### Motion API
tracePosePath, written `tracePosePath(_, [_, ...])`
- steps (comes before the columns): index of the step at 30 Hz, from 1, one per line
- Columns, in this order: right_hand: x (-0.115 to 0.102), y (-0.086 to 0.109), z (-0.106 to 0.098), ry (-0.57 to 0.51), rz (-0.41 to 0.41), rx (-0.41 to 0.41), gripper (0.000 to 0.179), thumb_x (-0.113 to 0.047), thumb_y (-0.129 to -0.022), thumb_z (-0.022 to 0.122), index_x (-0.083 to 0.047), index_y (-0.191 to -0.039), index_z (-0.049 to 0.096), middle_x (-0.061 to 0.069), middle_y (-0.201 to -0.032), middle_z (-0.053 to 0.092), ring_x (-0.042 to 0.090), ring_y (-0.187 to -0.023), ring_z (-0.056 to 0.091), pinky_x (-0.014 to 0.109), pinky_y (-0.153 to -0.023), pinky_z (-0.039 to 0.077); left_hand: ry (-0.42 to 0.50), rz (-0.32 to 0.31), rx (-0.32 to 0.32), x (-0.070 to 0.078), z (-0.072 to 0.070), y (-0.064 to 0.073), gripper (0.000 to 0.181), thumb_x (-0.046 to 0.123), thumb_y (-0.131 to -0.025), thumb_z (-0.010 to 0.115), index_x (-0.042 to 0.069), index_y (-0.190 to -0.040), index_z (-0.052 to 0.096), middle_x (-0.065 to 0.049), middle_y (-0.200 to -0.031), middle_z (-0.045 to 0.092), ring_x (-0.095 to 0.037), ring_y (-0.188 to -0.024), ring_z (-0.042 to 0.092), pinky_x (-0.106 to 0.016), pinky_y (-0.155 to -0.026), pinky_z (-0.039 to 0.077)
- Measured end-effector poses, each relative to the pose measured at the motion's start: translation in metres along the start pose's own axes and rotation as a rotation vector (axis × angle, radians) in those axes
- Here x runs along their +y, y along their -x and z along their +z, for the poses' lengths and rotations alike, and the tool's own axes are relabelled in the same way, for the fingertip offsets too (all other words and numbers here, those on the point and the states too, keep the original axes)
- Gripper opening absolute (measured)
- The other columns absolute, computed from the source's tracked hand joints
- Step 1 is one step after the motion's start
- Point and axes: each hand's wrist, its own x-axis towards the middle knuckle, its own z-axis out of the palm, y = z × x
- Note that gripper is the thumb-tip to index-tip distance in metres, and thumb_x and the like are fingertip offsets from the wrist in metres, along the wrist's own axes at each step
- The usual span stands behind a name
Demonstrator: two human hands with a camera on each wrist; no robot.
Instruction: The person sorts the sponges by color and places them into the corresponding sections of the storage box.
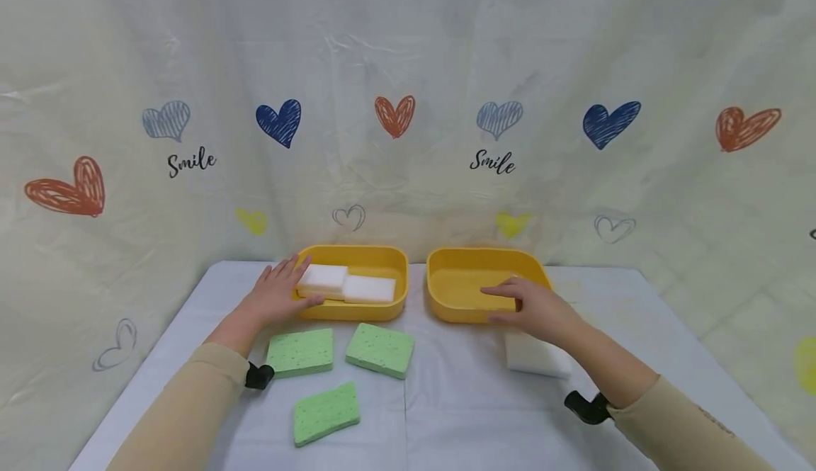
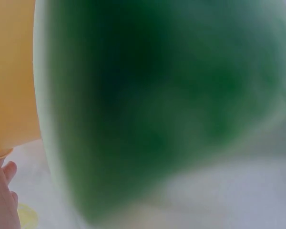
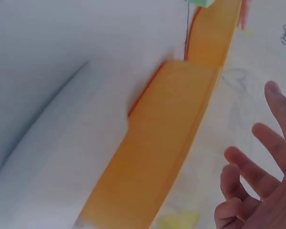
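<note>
My left hand (image 1: 278,290) lies at the left end of a yellow tray (image 1: 398,308), fingers extended over its rim and thumb along the front. Inside that tray sit two white sponges (image 1: 323,280), side by side. The right hand (image 1: 535,308) hovers at the front right of a second yellow tray (image 1: 459,315), fingers loosely bent and holding nothing. Below it on the table is another white sponge (image 1: 538,358), partly hidden by the hand. In the right wrist view the right hand's fingers (image 3: 271,176) are spread. A blurred green sponge (image 2: 157,109) fills most of the left wrist view.
Three green sponges lie on the white-covered table (image 1: 459,414): one at left (image 1: 299,352), one in the middle (image 1: 380,349), one nearer the front (image 1: 326,414). A curtain (image 1: 395,46) printed with hearts hangs directly behind the trays.
</note>
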Motion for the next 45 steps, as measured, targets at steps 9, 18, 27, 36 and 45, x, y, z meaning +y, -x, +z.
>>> tracePosePath(9, [0.045, 0.046, -0.007, 0.016, 0.048, -0.046, 0.067, -0.058, -0.078, 0.075, -0.022, -0.133, 0.065, 0.007, -0.126, 0.062, 0.015, -0.077, 0.047, 0.026, -0.056, 0.041, -0.006, 0.002, 0.021, 0.0, 0.001, -0.001, 0.103, 0.072, -0.089, 0.052, 0.01, -0.16, 0.011, -0.022, -0.163, 0.01, -0.044, -0.148, 0.01, -0.062, -0.118, 0.0])
tracePosePath(18, [0.08, 0.068, -0.002, 0.017, 0.094, -0.111, 0.065, -0.052, -0.077, 0.079, -0.021, -0.133, 0.065, 0.009, -0.129, 0.06, 0.015, -0.079, 0.047, 0.026, -0.058, 0.041, -0.002, -0.004, 0.009, -0.002, 0.004, -0.001, 0.104, 0.072, -0.089, 0.052, 0.011, -0.16, 0.009, -0.023, -0.163, 0.009, -0.045, -0.148, 0.009, -0.061, -0.118, -0.003])
tracePosePath(27, [0.103, 0.069, 0.012, 0.046, 0.111, -0.17, 0.069, -0.058, -0.071, 0.08, -0.026, -0.131, 0.067, 0.008, -0.129, 0.058, 0.017, -0.083, 0.049, 0.03, -0.066, 0.045, 0.001, -0.001, 0.017, 0.0, 0.002, 0.001, 0.107, 0.077, -0.087, 0.049, 0.01, -0.16, 0.01, -0.023, -0.163, 0.011, -0.045, -0.148, 0.01, -0.062, -0.118, -0.002])
tracePosePath(36, [0.108, 0.072, 0.016, 0.056, 0.106, -0.165, 0.069, -0.057, -0.073, 0.08, -0.026, -0.132, 0.066, 0.006, -0.126, 0.058, 0.015, -0.081, 0.048, 0.027, -0.064, 0.043, -0.001, -0.003, 0.014, -0.002, 0.003, -0.001, 0.107, 0.077, -0.087, 0.048, 0.011, -0.16, 0.007, -0.022, -0.164, 0.01, -0.043, -0.149, 0.008, -0.06, -0.118, -0.002])
tracePosePath(45, [0.103, 0.076, 0.01, 0.071, 0.074, -0.141, 0.064, -0.057, -0.076, 0.078, -0.027, -0.131, 0.066, 0.003, -0.125, 0.059, 0.013, -0.079, 0.046, 0.024, -0.06, 0.039, 0.003, 0.003, 0.022, -0.003, 0.005, -0.001, 0.107, 0.075, -0.087, 0.05, 0.012, -0.161, 0.006, -0.023, -0.163, 0.009, -0.045, -0.148, 0.009, -0.061, -0.118, -0.003])
